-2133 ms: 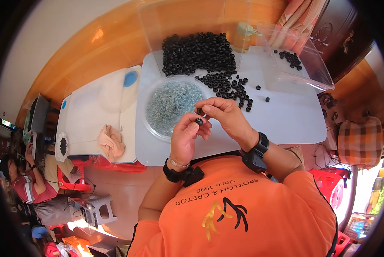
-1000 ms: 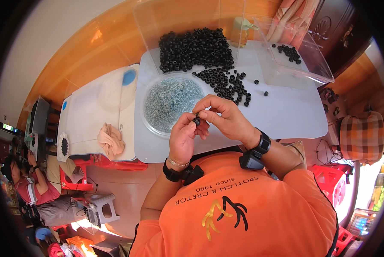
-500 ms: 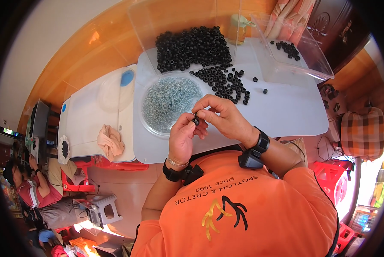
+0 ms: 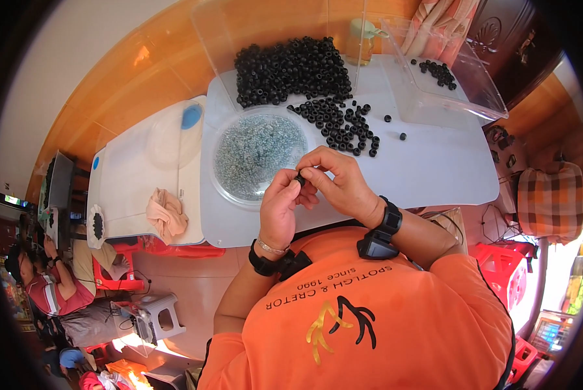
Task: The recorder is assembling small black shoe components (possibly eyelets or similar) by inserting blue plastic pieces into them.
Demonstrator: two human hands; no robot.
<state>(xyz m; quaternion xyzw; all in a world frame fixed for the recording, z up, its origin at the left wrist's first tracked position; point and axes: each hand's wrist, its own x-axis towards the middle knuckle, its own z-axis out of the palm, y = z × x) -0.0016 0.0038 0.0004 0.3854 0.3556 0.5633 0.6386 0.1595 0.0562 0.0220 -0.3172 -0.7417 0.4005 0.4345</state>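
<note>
Just past the near table edge, my two hands meet over a small round black part (image 4: 300, 177). The thumb and fingers of my left hand (image 4: 281, 205) are closed around it. From the right, my right hand (image 4: 343, 185) pinches at its upper side, fingertips pressed against it; whether a smaller piece is between them I cannot make out. Beside my hands stands a round clear tub (image 4: 221, 188) filled with tiny clear glassy pieces (image 4: 259, 153). Beyond, loose black parts (image 4: 337, 127) with holes lie spread over the white table (image 4: 428, 162).
A clear bin (image 4: 213, 58) at the back holds a heap of black parts (image 4: 291, 71). Another clear bin (image 4: 480, 97) at right holds a few. A green-lidded bottle (image 4: 363, 49) stands between them. A pink cloth (image 4: 166, 214) lies left. Another person (image 4: 57, 286) sits far left.
My hands stay together, with the fingertips turned slightly and the black part shifted a little up between them. The loose parts and the tub look the same.
</note>
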